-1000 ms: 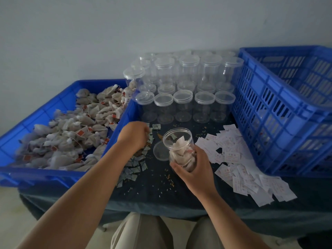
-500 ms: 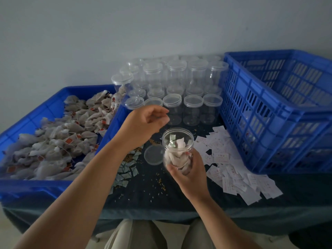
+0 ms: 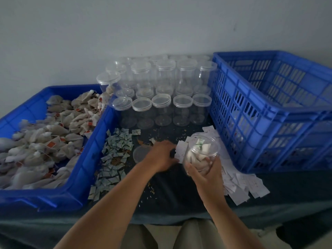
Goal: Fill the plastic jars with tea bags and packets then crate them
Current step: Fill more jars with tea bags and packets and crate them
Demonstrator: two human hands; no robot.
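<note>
Step in hand, as I judge it: packet-filling, with capping and crating not yet done. One open jar [image 3: 202, 153], tilted, part full of tea bags with one green-printed packet on top, gripped around its body by the right hand [image 3: 206, 175] above the counter [image 3: 170, 191]. Left hand [image 3: 160, 156] low at the near edge of the white packets [image 3: 240, 182]; blur hides whether its fingers pinch one. One loose lid [image 3: 141, 153] lies flat beside it. Next move calls for one white packet into the jar, then that lid. Lidded empty jars [image 3: 161, 101]: five in front, further rows behind uncountable. One heap of grey-green packets [image 3: 116, 150]. One tray [image 3: 97, 141] of tea bags [image 3: 53, 141]. One blue crate [image 3: 260, 123].
</note>
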